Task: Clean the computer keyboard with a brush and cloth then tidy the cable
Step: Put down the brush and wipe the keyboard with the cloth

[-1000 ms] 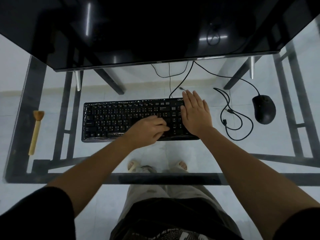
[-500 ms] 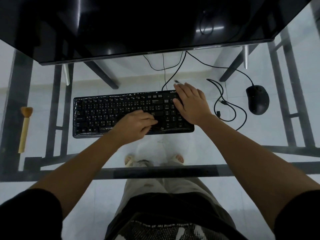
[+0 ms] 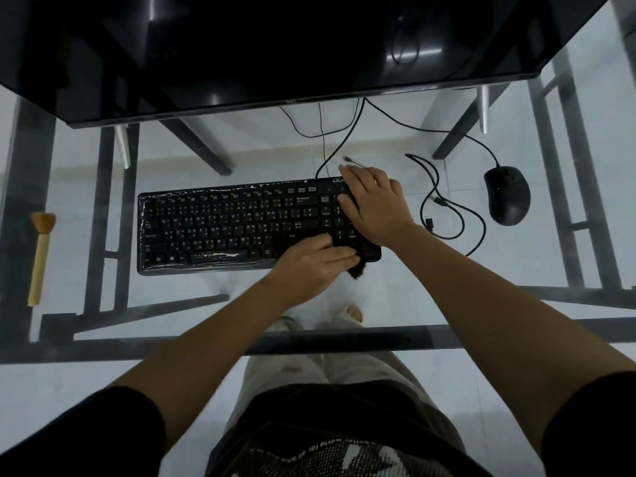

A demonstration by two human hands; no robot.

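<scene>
Head view is showing the black keyboard [image 3: 223, 228] lying flat near the middle of the glass desk [image 3: 86, 342], its long side running from nine o'clock to three o'clock. A clear film is glinting over the letter keys.

At the keyboard's five o'clock corner, the left hand [image 3: 309, 266] is pressing a dark cloth [image 3: 358, 271] onto the keys. Its fingers are lying fairly straight and close together over the cloth and pointing toward three o'clock, with a tuft of the cloth poking out beyond the near edge. Whether the thumb is pinching the fabric cannot be told.

The right hand [image 3: 375, 208] is resting palm down on the number-pad end. Its fingers are straight and side by side, pointing toward eleven o'clock, and the fingertips are reaching the far edge. It is gripping nothing.

The keyboard's lead [image 3: 344, 142] is running off from the far edge toward twelve o'clock, under the dark monitor [image 3: 275, 46].

At three o'clock from the keyboard, a loose cable [image 3: 441, 201] is sprawling in open loops on the glass, lying between the right wrist and the black mouse [image 3: 507, 196], which is sitting at two o'clock.

At nine o'clock, well apart from the keyboard, the brush [image 3: 41, 256] is lying with its bristles toward twelve o'clock and its pale handle toward six.

Through the glass at six o'clock, the person's light trousers [image 3: 285, 370] are showing.
</scene>
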